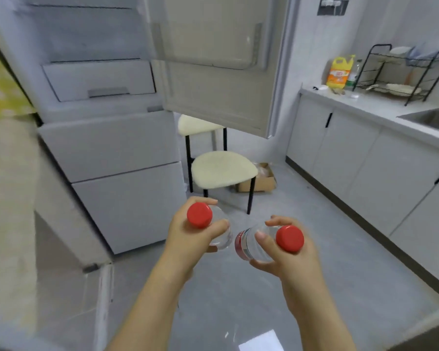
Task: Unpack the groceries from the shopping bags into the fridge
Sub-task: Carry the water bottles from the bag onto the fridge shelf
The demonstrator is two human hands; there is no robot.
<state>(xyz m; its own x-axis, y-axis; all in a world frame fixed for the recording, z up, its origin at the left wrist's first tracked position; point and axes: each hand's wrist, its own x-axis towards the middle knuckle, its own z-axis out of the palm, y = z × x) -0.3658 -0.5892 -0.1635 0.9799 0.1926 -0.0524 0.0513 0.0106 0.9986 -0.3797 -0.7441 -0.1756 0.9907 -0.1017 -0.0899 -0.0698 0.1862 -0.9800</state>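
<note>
left hand (pixel 188 239) grips clear plastic red-capped water bottle (pixel 208 224); right hand (pixel 289 257) grips second clear red-capped bottle (pixel 264 245). likely full, heavy, smooth-walled, slippery; hold mid-body below cap. open white fridge (pixel 99 79) ahead.

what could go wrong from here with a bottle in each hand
Both hands are full: the left hand grips the left bottle, the right hand the right bottle, so none is free to pull the fridge drawer. The chair stands close by the open fridge door and could get bumped stepping in.
</note>
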